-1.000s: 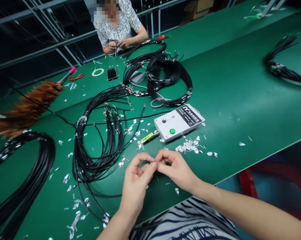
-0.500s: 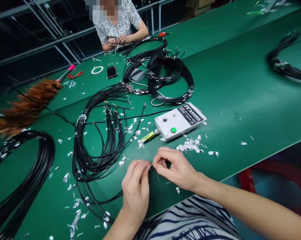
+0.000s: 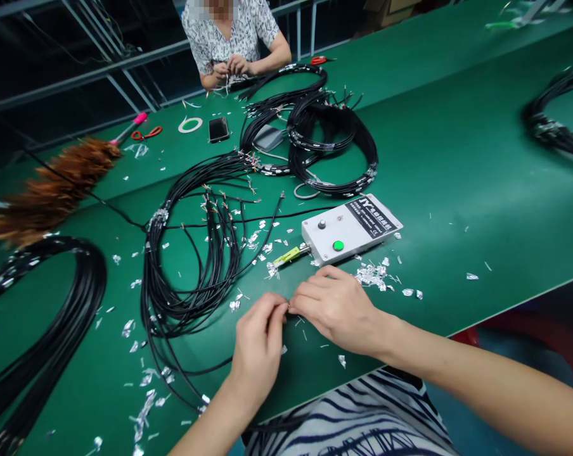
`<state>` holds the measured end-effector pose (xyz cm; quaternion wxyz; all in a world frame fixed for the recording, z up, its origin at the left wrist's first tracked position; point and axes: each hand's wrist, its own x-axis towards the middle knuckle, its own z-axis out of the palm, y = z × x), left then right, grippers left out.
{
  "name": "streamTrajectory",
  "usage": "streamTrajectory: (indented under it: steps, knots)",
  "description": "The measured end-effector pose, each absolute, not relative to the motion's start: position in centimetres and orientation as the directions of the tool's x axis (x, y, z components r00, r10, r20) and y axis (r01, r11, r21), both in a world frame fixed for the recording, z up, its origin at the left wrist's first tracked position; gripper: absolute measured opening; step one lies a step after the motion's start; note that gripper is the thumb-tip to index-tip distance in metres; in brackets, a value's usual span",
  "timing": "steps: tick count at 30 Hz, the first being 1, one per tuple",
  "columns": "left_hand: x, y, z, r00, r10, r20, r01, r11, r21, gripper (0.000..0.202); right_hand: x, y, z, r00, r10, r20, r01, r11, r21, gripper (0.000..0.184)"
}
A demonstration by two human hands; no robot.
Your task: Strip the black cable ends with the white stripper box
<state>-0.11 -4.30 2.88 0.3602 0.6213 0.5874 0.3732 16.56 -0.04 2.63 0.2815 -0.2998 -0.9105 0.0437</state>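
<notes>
My left hand (image 3: 260,339) is closed in a pinch on the end of a black cable (image 3: 198,372) that runs in from the left along the green table. Fingertip to fingertip with it, my right hand (image 3: 336,307) pinches the thin wire (image 3: 289,308) at that cable's end. Most of the wire is hidden by my fingers. Just beyond my hands lies a grey-white box (image 3: 327,235) with a green button, a knob and a yellow-green clip (image 3: 286,256) on its near left side. A loose coil of black cables (image 3: 191,310) with stripped ends lies left of the box.
Foil scraps (image 3: 373,275) litter the table (image 3: 448,190). More cable coils (image 3: 334,149) lie behind the box, and a cable bundle (image 3: 84,278) at left. A brown duster (image 3: 72,183), red-handled scissors (image 3: 146,133), tape roll (image 3: 190,125) and phone (image 3: 218,129) lie farther back. A co-worker (image 3: 239,47) sits opposite.
My right hand has turned over, its back now facing up more and its fingers closer together. Both hands still meet at the wire. The view has shifted slightly.
</notes>
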Motion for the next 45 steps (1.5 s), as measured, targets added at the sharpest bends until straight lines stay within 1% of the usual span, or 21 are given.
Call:
streamTrajectory:
  steps: [2,3,4,5,7,9,10,12,14,18,21,24,26,31,45]
  knots:
    - [-0.3,-4.5,2.6,0.09,0.972,0.216,0.56,-0.229,0.796,0.019,16.6,0.0,2.5,-0.652,0.585,0.483,0.53,0.807,-0.262,0.034]
    - [-0.5,-4.5,2.5,0.104,0.962,0.252,0.573,-0.265,0.776,0.019,16.8,0.1,2.6,-0.645,0.59,0.485,0.533,0.803,-0.268,0.034]
    - [-0.7,-4.3,2.5,0.099,0.964,0.248,0.57,-0.259,0.78,0.019,17.0,0.4,2.6,-0.635,0.596,0.492,0.539,0.798,-0.27,0.035]
    - [-1.0,-4.0,2.4,0.076,0.974,0.211,0.554,-0.217,0.804,0.018,17.2,0.8,2.7,-0.62,0.604,0.501,0.553,0.789,-0.267,0.034]
    - [-1.6,-3.1,2.4,-0.006,0.996,0.085,0.478,-0.072,0.875,0.016,17.7,1.9,2.9,-0.579,0.628,0.519,0.612,0.756,-0.232,0.03]
    - [-2.1,-1.9,2.3,-0.068,0.997,-0.039,0.367,0.061,0.928,0.015,18.0,3.4,3.0,-0.56,0.646,0.52,0.68,0.716,-0.157,0.022]
    - [-2.2,-1.3,2.3,-0.081,0.993,-0.081,0.316,0.103,0.943,0.015,18.0,4.0,2.9,-0.576,0.644,0.503,0.697,0.709,-0.11,0.017]
    - [-2.3,-0.2,2.3,-0.084,0.989,-0.125,0.254,0.143,0.957,0.016,17.8,5.1,2.8,-0.633,0.637,0.44,0.702,0.712,-0.02,0.012]
    - [-2.1,0.5,2.3,-0.077,0.988,-0.136,0.231,0.151,0.961,0.016,17.4,5.7,2.7,-0.68,0.636,0.364,0.694,0.718,0.042,0.014]
    - [-1.8,1.2,2.2,-0.081,0.984,-0.158,0.216,0.172,0.961,0.016,16.9,6.1,2.6,-0.709,0.651,0.27,0.693,0.715,0.097,0.015]
    - [-1.7,1.6,2.1,-0.099,0.98,-0.174,0.214,0.192,0.958,0.015,16.6,6.6,2.7,-0.722,0.645,0.252,0.683,0.722,0.11,0.014]
    - [-1.6,2.1,1.9,-0.11,0.978,-0.177,0.216,0.198,0.956,0.015,16.5,7.1,2.6,-0.727,0.634,0.265,0.675,0.731,0.102,0.023]
    - [-1.6,2.3,1.7,-0.109,0.979,-0.171,0.218,0.191,0.957,0.014,16.4,7.4,2.5,-0.725,0.629,0.28,0.673,0.734,0.092,0.026]
    - [-1.4,2.8,1.1,-0.104,0.983,-0.152,0.217,0.172,0.961,0.013,16.4,7.5,2.2,-0.723,0.629,0.286,0.674,0.733,0.092,0.025]
    - [-1.3,3.1,0.7,-0.1,0.984,-0.151,0.236,0.171,0.957,0.014,16.2,7.5,2.7,-0.712,0.665,0.225,0.694,0.715,0.082,0.02]
